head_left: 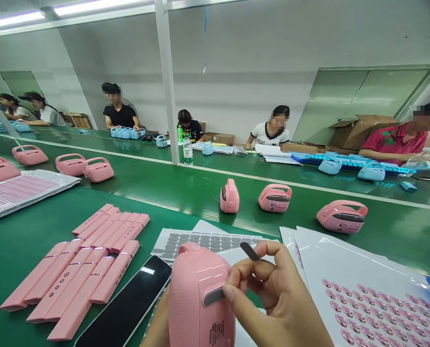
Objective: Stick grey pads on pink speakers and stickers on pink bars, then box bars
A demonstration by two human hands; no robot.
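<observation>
My left hand (160,320) holds a pink portable speaker (196,279) upright in front of me; most of its fingers are hidden behind the speaker. The speaker has a dotted grille and dark printed text. My right hand (273,294) pinches one end of a grey rounded pad (214,296) between thumb and finger, with the pad lying against the speaker's side. A second grey oval pad (249,251) sticks up from the raised fingers of the same hand. Behind the speaker lies a sheet of similar grey oval pads (189,238).
Pink bars with buttons (88,260) lie at left beside a black phone (128,303). Sheets of pink round stickers (374,299) cover the right. Pink speakers (275,197) stand beyond, along with a water bottle (188,150). Several co-workers (121,113) sit across the green table (153,193).
</observation>
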